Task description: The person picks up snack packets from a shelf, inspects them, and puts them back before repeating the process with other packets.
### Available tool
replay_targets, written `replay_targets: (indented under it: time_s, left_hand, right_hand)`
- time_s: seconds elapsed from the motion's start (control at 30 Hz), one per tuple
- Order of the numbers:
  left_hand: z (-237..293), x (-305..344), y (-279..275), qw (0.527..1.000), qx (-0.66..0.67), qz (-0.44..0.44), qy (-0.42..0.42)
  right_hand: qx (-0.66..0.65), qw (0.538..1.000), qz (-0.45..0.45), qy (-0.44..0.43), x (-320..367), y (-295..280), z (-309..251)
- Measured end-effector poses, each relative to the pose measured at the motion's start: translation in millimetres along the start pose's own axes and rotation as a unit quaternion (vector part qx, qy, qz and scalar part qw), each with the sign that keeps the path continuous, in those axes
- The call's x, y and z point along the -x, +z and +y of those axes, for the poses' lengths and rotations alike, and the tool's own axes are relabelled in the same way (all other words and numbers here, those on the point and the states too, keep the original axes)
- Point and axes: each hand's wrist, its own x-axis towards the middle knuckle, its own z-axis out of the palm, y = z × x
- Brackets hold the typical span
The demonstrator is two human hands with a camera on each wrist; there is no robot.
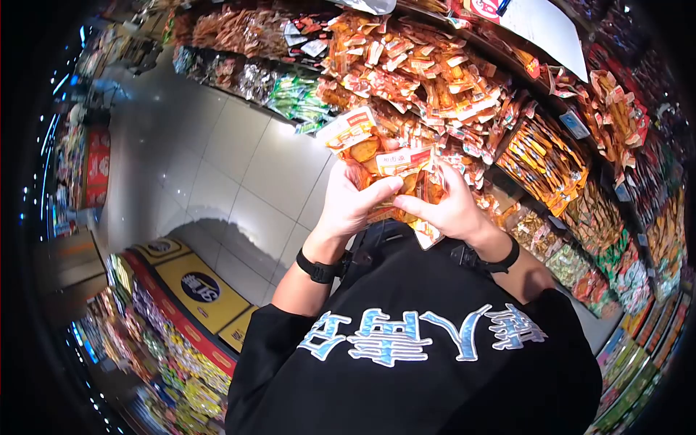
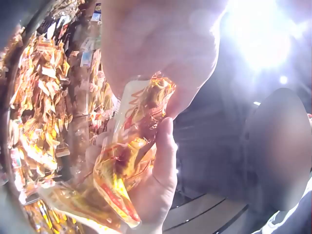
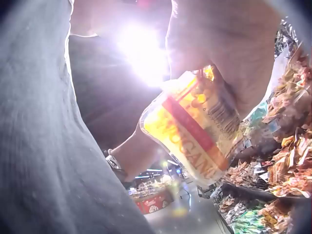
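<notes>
My left hand [image 1: 346, 206] grips a small clear snack packet [image 1: 348, 130] with a white and orange top, slices of food showing through it. Facing it, my right hand [image 1: 453, 209] holds more of these packets, thumb across the front. A second packet [image 1: 403, 161] with a white label overlaps the first between the two hands. From the left wrist view, an orange packet [image 2: 114, 165] sticks out of the right hand's grasp. The right wrist view shows the back of a packet [image 3: 187, 134] with a red band and a barcode; the fingers behind it are hidden.
Beyond the hands, a sloping shelf heaped with orange snack packets [image 1: 435, 72] runs to the right. Green packets [image 1: 297, 100] lie at its left end. A yellow-sided display stand [image 1: 196, 283] is at lower left, beside a tiled floor [image 1: 268, 163].
</notes>
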Motion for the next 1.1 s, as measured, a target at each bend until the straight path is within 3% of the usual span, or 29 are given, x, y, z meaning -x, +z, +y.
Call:
replay_targets:
  time_s: [0.17,0.3,0.37,0.6,0.7,0.73,0.77,0.83,0.93,1.0,1.1]
  left_hand:
    - [18.0,-25.9,-31.9,0.998,-0.012,-0.055,-0.02]
    - [34.2,-39.3,-56.5,0.99,0.066,-0.079,-0.098]
    - [40.3,-46.7,-65.4,0.984,0.096,-0.099,-0.116]
    - [42.7,-63.1,-81.3,0.976,0.078,-0.164,-0.117]
    - [22.0,-69.7,-86.5,0.971,0.011,-0.171,-0.166]
    - [17.0,-69.5,-85.1,0.962,0.044,-0.179,-0.202]
    - [-0.8,-70.9,-93.5,0.95,0.064,-0.174,-0.25]
    - [-29.1,-65.4,-86.3,0.932,0.151,-0.143,-0.299]
    - [-27.1,-61.9,-80.7,0.935,0.092,-0.218,-0.264]
    - [-23.3,-67.5,-77.6,0.927,0.043,-0.274,-0.252]
    - [-29.2,-66.9,-74.7,0.926,0.033,-0.297,-0.23]
  right_hand:
    - [0.095,0.993,0.068,-0.008,-25.7,18.7,7.5]
    - [0.066,0.992,0.104,-0.016,-34.2,27.2,15.9]
    - [-0.081,0.988,0.129,-0.024,-40.5,36.2,10.4]
    - [-0.047,0.975,0.215,-0.041,-36.7,27.1,17.3]
    - [-0.157,0.963,0.217,-0.041,-43.5,37.4,6.8]
    - [-0.182,0.96,0.205,-0.052,-45.3,40.4,13.0]
    - [-0.134,0.977,0.16,-0.041,-44.3,33.9,21.5]
    - [-0.055,0.97,0.215,-0.099,-48.4,42.8,28.0]
    - [0.064,0.958,0.25,-0.125,-53.0,45.6,19.4]
    - [0.237,0.926,0.264,-0.127,-53.8,39.4,18.8]
    - [0.35,0.895,0.266,-0.078,-51.5,21.7,31.1]
